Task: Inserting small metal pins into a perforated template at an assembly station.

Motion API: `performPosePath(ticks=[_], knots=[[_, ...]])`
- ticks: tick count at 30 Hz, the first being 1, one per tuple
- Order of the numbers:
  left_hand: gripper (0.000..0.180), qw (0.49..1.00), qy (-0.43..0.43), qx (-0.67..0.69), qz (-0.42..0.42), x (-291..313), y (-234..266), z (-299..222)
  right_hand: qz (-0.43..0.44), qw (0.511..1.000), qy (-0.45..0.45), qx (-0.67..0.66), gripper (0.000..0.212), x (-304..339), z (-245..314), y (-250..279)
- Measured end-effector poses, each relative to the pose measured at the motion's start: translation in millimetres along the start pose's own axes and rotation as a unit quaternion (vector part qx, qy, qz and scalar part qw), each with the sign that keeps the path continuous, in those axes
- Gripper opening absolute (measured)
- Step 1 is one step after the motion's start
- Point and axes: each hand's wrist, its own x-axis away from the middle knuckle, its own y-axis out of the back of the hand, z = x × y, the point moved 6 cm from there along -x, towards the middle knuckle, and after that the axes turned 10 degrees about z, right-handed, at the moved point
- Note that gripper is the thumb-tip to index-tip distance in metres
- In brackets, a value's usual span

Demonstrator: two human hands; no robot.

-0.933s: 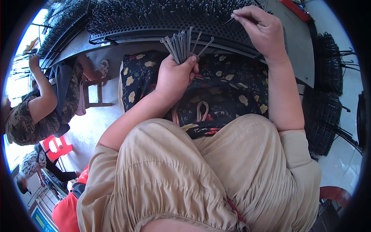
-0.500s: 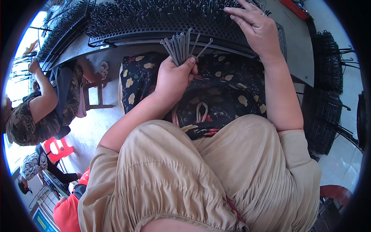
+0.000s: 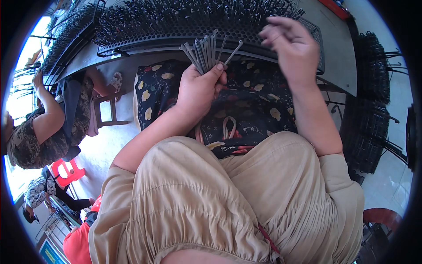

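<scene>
My left hand is closed around a bunch of thin grey metal rods with small eyelets at their upper ends. The rods fan out upward from the fist, and one leans apart to the right. Their lower ends are hidden in the hand. My right hand is raised at the right end of a black perforated rack, blurred by motion. Its fingers are bent and apart, and nothing shows between them. Many dark hooked rods stand upright in the rack.
A black floral cloth lies beyond my knees. At the left another rack holds more rods, and a person in camouflage clothing works beside it. Black bundles on racks stand at the right. A red stool is at the lower left.
My right hand has come down and back slightly from the rack, with its fingers more curled. My left hand stays nearly still with the rods.
</scene>
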Motion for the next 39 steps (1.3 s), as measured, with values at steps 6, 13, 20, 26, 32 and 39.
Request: performPosePath(ticks=[6,13,20,26,32,39], knots=[[0.013,0.997,-0.003,-0.037,0.062,-5.0,-20.3,-1.6,0.099,0.949,-0.165,-0.248,0.022,25.6,-30.0,-33.9],[0.014,0.992,0.063,-0.092,0.062,-3.9,-22.8,14.5,-0.112,0.975,0.174,0.084,0.030,-7.4,-1.1,37.3],[0.015,0.990,0.056,-0.102,0.082,-8.7,-26.3,16.8,-0.098,0.930,0.217,0.281,0.021,-7.4,11.4,26.8],[0.016,0.993,0.053,-0.064,0.087,-7.8,-29.3,14.9,-0.080,0.885,0.258,0.378,0.016,3.7,20.3,15.0],[0.017,0.992,0.059,-0.053,0.096,-8.4,-33.2,14.1,-0.051,0.891,0.253,0.374,0.018,11.1,7.3,11.5],[0.016,0.990,0.026,-0.094,0.098,-9.7,-40.0,5.3,0.132,0.933,-0.195,-0.270,0.020,34.9,-37.0,-25.0]])
